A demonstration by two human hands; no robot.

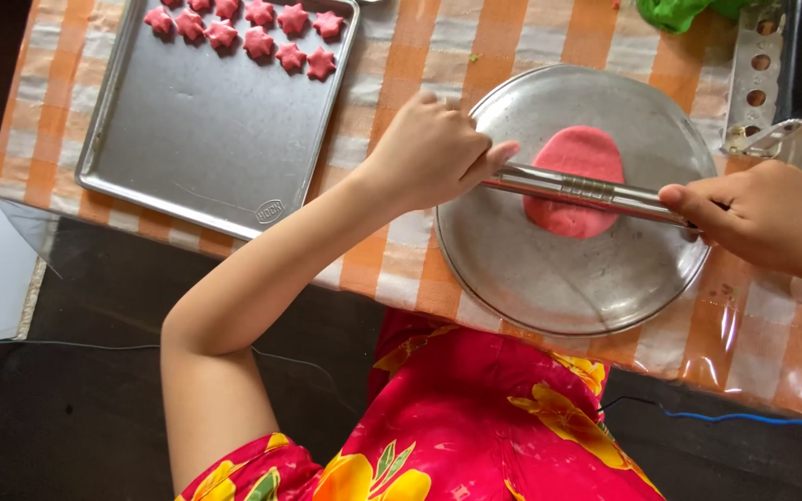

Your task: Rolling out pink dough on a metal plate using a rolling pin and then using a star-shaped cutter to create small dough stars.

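Hands (429, 153) (763, 218) grip metal roller (587, 190) over pink dough (575, 181).

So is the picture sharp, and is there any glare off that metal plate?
Head view: mostly sharp, in soft daylight; the round metal plate shows pale sheen, no harsh glare; the rolling pin glints over the pink dough; the edges bend slightly.

To your upper left, a rectangular metal baking tray (206, 139) sits on the bench's orange-and-white checked cloth (401, 56), with small pink star-shaped dough pieces (257, 42) grouped along its far edge. At the far right you have a lump of green dough (675, 11) beside a perforated metal tool with a black handle (768, 79).
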